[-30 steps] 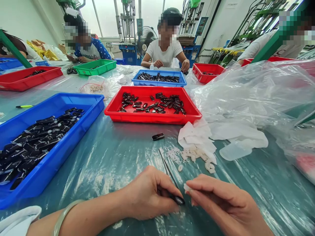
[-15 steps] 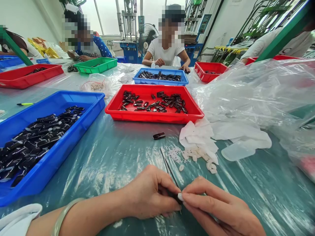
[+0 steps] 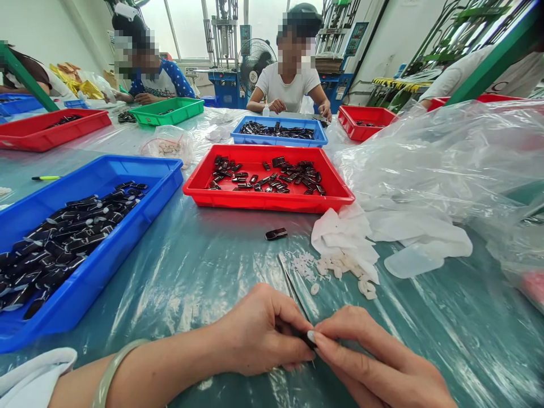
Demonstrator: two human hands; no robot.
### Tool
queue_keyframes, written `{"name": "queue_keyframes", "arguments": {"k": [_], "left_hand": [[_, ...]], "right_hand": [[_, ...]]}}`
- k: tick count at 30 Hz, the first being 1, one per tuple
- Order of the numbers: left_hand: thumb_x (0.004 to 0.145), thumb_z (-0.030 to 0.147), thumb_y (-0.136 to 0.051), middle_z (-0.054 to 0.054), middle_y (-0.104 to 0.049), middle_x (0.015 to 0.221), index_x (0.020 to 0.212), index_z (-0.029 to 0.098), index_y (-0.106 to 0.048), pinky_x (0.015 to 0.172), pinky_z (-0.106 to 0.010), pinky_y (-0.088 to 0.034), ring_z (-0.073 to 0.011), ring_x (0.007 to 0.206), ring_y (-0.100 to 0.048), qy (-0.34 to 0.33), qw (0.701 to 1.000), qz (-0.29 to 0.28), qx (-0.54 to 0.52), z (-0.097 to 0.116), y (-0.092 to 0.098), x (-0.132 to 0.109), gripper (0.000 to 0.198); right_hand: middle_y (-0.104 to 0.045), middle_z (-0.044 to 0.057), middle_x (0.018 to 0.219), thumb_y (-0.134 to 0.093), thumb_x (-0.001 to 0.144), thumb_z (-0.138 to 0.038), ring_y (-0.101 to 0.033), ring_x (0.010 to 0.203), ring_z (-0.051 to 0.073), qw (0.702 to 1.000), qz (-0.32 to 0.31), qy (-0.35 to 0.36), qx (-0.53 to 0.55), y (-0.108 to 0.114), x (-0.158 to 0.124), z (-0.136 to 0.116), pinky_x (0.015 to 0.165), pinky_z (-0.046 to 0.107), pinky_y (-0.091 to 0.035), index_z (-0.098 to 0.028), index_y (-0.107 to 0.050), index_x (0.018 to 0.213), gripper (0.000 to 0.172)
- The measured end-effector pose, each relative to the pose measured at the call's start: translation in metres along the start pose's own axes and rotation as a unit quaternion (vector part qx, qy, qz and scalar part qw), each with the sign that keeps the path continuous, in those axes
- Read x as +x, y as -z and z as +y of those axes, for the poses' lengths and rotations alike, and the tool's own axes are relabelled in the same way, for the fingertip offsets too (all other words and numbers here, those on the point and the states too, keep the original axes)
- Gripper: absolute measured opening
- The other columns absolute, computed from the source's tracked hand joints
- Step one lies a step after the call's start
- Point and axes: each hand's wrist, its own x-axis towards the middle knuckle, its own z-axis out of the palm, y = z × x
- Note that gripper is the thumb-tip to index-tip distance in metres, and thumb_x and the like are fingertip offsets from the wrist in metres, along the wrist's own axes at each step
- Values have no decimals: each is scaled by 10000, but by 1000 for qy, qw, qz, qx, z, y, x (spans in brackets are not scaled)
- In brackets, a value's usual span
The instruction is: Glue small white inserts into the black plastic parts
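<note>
At the bottom centre my left hand (image 3: 267, 334) is closed around a small glossy black part (image 3: 307, 341), mostly hidden by the fingers. My right hand (image 3: 374, 351) meets it from the right, thumb and finger pinched at a small white oval piece (image 3: 311, 336) against the black part's end. Just beyond the fingertips lies a pair of metal tweezers (image 3: 290, 281), pointing away from me; its near end is hidden. Loose white oval pieces (image 3: 338, 266) and small white scraps (image 3: 302, 264) lie past the tweezers. A single black part (image 3: 276, 233) rests farther off.
A blue tray (image 3: 127, 241) full of black parts stands at left. Ahead is a red tray (image 3: 267, 199) with more parts, and a second blue tray (image 3: 278, 140) behind it. Crumpled plastic sheeting (image 3: 446, 158) covers the right side. Co-workers (image 3: 293, 85) sit across the table.
My hands keep almost the same grip, with the fingertips shifted slightly around the white piece. Across the table, a co-worker's head and hand have moved. The whole view has shifted a little.
</note>
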Motion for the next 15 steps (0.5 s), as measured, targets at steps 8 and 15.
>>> {"name": "queue_keyframes", "arguments": {"k": [8, 15], "left_hand": [[650, 133, -667, -6, -566, 647, 784, 126, -747, 464, -157, -429, -71, 481, -535, -5, 1000, 1, -4, -1, -1, -2, 157], [642, 123, -661, -10, -569, 651, 765, 112, -743, 468, -160, -433, -76, 489, -540, -4, 1000, 2, -10, 0, -1, 0, 148]], "right_hand": [[-658, 57, 894, -542, 824, -92, -631, 749, 148, 999, -33, -29, 1, 1, 2, -1, 719, 268, -544, -302, -626, 1090, 349], [-634, 69, 889, -559, 797, -62, -621, 789, 154, 998, -49, -5, -39, 2, 0, -1, 723, 262, -544, -243, -623, 1028, 300]]}}
